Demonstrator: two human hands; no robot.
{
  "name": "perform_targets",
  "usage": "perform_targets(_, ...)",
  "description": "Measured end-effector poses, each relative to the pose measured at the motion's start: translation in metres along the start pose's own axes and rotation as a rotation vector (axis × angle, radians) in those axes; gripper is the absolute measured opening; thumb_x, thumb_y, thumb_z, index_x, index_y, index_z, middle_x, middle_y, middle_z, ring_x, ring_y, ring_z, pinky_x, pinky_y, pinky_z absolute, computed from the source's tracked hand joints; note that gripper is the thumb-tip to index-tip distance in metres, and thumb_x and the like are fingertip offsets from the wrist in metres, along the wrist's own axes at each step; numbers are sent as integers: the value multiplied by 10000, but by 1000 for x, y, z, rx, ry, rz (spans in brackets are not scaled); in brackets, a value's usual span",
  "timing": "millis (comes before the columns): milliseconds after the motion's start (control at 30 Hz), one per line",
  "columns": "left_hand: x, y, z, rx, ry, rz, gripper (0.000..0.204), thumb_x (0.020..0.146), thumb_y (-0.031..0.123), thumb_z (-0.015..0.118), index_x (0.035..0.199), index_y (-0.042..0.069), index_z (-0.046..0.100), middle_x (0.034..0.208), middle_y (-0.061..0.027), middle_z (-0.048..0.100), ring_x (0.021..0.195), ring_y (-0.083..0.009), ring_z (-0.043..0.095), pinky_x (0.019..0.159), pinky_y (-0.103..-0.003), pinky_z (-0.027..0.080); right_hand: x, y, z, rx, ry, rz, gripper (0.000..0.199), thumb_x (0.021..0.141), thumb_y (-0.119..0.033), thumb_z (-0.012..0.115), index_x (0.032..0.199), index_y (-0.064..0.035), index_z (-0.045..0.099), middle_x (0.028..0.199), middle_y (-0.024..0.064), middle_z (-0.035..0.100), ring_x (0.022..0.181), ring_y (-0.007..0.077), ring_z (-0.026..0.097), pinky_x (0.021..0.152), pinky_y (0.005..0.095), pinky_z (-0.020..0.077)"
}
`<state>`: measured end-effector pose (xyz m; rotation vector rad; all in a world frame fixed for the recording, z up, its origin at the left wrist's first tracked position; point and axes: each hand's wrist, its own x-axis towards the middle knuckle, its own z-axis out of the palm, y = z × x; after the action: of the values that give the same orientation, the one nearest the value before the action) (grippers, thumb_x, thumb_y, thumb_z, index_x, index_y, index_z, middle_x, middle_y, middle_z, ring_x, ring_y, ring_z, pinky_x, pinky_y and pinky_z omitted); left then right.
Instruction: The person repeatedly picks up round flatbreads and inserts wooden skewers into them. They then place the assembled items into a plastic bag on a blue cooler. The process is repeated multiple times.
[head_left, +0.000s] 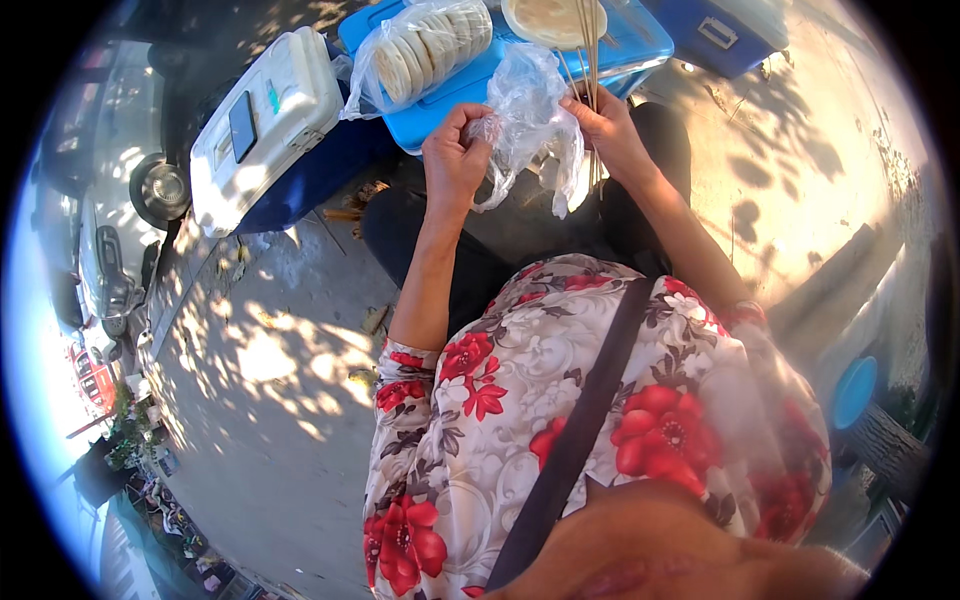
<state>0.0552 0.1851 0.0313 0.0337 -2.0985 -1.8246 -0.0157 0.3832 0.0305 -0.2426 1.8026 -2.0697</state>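
Note:
A crumpled clear plastic bag [530, 115] hangs between my hands, above my lap. My left hand [458, 160] is closed, pinching the bag's left side. My right hand [614, 135] is closed around several thin skewers [588, 45] that stand up past the fingers, their lower ends showing beneath; its thumb reaches the bag's right edge. Just beyond lies a blue lid [640, 45] bearing a clear bag of stacked round flatbreads [430, 50]. A pale round piece [555, 22], perhaps one more flatbread, sits behind the skewers.
To the left stands a cooler with a white lid [290, 110], a phone [243, 127] lying on top. A dark blue box [720, 35] is at the far right. Parked vehicles line the left side. A blue round object [854, 392] is by a tree trunk [890, 450] at right.

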Motion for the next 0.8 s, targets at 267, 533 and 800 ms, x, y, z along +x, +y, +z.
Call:
perform_targets(267, 6, 0, -19, 761, 168, 81, 242, 801, 246, 680, 783, 44, 550, 592, -80, 536, 508, -212, 465, 531, -309, 417, -5, 24, -10, -357, 87, -265, 266, 834, -252, 670, 932, -29, 563, 895, 33, 620, 776, 81, 513, 716, 250, 439)
perform_targets(533, 9, 1, 3, 607, 198, 85, 244, 817, 224, 663, 772, 25, 529, 655, -75, 564, 524, -192, 506, 554, -326, 437, -24, 61, 34, -154, -91, -30, 403, 803, -282, 713, 1014, 4, 524, 986, 34, 606, 800, 46, 490, 689, 212, 437)
perform_targets(800, -8, -10, 48, -528, 253, -234, 144, 862, 112, 603, 917, 74, 476, 657, 18, 478, 422, -35, 389, 331, -188, 267, -16, 104, 51, -72, 15, -126, 231, 797, -199, 664, 863, -31, 520, 782, 45, 584, 699, 95, 494, 608, 274, 417)
